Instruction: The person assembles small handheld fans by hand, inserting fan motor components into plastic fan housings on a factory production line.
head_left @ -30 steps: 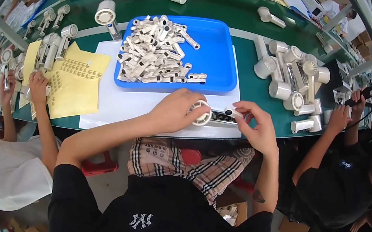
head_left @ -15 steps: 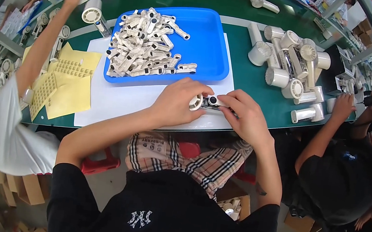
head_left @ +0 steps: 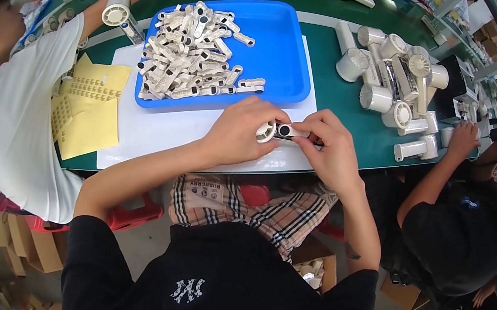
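My left hand [head_left: 240,130] is closed round the white round vented head of a handheld fan [head_left: 266,132], its handle lying toward the right. Thumb and fingers of my right hand [head_left: 334,146] pinch a white handle cover [head_left: 294,132] with a dark round button, set against the fan's handle. Whether the cover is seated I cannot tell, as my fingers hide much of the handle. Both hands are over the near edge of a white sheet [head_left: 186,131]. Just beyond them, a blue tray [head_left: 275,45] holds a heap of similar white covers [head_left: 189,53].
Several white fan bodies [head_left: 399,81] are piled at the right. Another fan [head_left: 116,12] lies left of the tray, above yellow sticker sheets [head_left: 100,116]. A co-worker in a white shirt [head_left: 21,119] reaches across at the left; one in black [head_left: 452,232] works at the right.
The co-worker on the left has leaned in and stretched an arm farther across the table toward the far fans. My hands keep their hold on the fan and cover, barely shifting.
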A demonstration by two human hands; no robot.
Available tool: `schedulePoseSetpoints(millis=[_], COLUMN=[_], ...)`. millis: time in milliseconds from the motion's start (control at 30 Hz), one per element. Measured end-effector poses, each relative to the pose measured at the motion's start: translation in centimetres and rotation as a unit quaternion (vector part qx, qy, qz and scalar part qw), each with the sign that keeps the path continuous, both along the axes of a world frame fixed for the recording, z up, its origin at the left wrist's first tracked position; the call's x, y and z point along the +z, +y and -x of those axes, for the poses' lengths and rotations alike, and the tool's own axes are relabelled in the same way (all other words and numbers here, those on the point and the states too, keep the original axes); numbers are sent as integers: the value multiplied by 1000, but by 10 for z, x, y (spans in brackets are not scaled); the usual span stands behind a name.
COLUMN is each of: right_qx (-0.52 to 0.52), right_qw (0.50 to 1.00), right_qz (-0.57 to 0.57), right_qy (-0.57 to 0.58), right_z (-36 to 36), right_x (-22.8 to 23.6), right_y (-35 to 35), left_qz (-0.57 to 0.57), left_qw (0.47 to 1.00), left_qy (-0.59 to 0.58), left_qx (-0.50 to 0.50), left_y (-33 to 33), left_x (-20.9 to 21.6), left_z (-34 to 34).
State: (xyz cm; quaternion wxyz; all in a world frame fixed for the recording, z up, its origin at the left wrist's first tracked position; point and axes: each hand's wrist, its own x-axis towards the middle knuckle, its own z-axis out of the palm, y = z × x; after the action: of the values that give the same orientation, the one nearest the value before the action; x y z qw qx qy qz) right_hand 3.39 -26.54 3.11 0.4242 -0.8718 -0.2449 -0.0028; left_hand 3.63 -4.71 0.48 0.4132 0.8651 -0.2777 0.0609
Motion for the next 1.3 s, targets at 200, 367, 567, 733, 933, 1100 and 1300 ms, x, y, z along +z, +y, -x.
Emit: schedulePoseSetpoints(millis=[200, 367, 567, 733, 933, 1100, 1300], right_qx=[13, 7, 51, 130, 115, 115, 83], right_qw=[998, 982, 997, 990, 992, 991, 987], right_qz=[43, 130, 27, 43, 47, 50, 73], right_qy=[-48, -140, 41, 32, -38, -53, -118], right_z=[1, 6, -5, 12, 17, 18, 26], right_x=[3, 4, 3, -21, -34, -36, -47], right_y=[1, 7, -10, -17, -6, -1, 0], left_qz=[9, 0, -5, -54, -178, -152, -187], left_qw=[1000, 998, 994, 995, 977, 987, 982], left_qy=[-17, -50, -108, -69, 113, 46, 15], left_qx=[-23, -37, -29, -42, -15, -1, 1], left_y=[1, 6, 4, 3, -6, -6, -8], left_x=[-4, -6, -9, 13, 25, 14, 12], left_z=[-2, -3, 12, 31, 23, 25, 25])
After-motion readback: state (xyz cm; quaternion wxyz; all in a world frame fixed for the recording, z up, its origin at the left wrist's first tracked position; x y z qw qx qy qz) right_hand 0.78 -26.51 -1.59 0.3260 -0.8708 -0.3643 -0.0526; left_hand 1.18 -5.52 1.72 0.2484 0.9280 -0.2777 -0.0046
